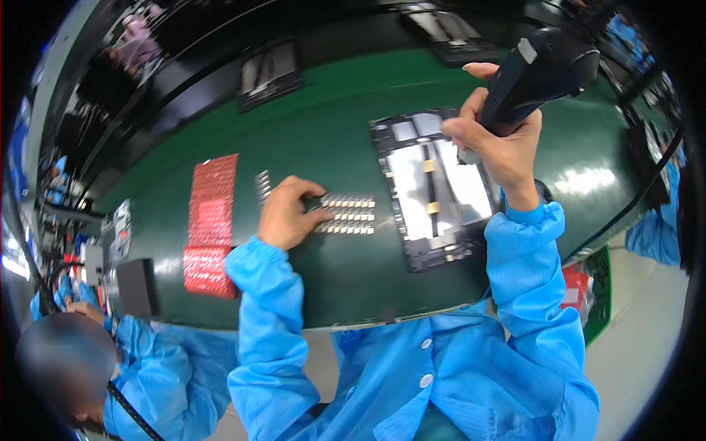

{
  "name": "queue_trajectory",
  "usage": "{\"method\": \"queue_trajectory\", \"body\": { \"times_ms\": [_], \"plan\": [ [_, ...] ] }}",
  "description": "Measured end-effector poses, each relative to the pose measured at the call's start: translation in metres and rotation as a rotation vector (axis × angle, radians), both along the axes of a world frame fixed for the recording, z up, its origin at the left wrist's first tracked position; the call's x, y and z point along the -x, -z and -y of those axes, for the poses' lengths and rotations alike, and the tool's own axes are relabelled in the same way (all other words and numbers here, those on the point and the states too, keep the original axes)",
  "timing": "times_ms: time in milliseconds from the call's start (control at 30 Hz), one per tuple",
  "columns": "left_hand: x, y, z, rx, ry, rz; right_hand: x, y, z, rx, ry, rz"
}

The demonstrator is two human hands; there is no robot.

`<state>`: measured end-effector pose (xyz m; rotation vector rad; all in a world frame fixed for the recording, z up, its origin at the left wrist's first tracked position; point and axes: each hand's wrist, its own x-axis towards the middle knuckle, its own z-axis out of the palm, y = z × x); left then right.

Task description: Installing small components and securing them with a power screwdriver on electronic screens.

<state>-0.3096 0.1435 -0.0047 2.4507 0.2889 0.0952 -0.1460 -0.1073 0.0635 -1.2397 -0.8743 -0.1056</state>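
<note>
Hands apart: L (285, 214) palm-down at sm. parts (350, 215), R (507, 145) round blk tool (523, 82)

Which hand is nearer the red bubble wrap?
Left. The left hand is just right of the bubble wrap; the right hand is much farther right, holding a black tool.

Long green workbench (338, 283), glossy with reflected light (585, 180), above pale floor (636, 316).
</note>
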Motion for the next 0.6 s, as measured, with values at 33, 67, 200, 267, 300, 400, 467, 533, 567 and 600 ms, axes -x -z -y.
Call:
{"method": "queue_trajectory", "body": {
  "times_ms": [33,67,200,267,300,400,467,533,567,600],
  "plan": [
    [-0.001,-0.001,-0.002,-0.010,-0.001,-0.013,-0.004,-0.002,0.017,0.015,0.035,-0.008],
    [-0.001,-0.003,-0.002,-0.029,-0.018,-0.031,-0.007,-0.003,0.035,0.027,0.075,-0.019],
    [0.000,0.011,-0.017,0.393,-0.129,-0.117,-0.016,0.007,0.093,0.058,0.232,-0.123],
    [-0.004,0.011,-0.006,0.549,-0.169,-0.063,-0.022,0.023,0.111,-0.016,0.288,-0.168],
    [-0.005,0.010,-0.002,0.709,-0.241,-0.001,-0.023,0.028,0.117,-0.011,0.311,-0.177],
    [-0.001,0.017,0.000,0.431,-0.229,0.005,-0.025,0.042,0.122,-0.065,0.329,-0.221],
    [0.009,0.019,0.015,0.236,-0.223,0.030,-0.027,0.046,0.120,-0.068,0.340,-0.219],
    [0.013,0.020,0.033,-0.127,-0.132,0.324,-0.028,0.049,0.123,-0.061,0.330,-0.209],
    [0.012,0.016,0.040,-0.300,0.024,0.485,-0.028,0.050,0.123,-0.071,0.328,-0.221],
    [0.013,0.014,0.049,-0.302,0.029,0.482,-0.028,0.050,0.124,-0.074,0.332,-0.225]
  ]
}}
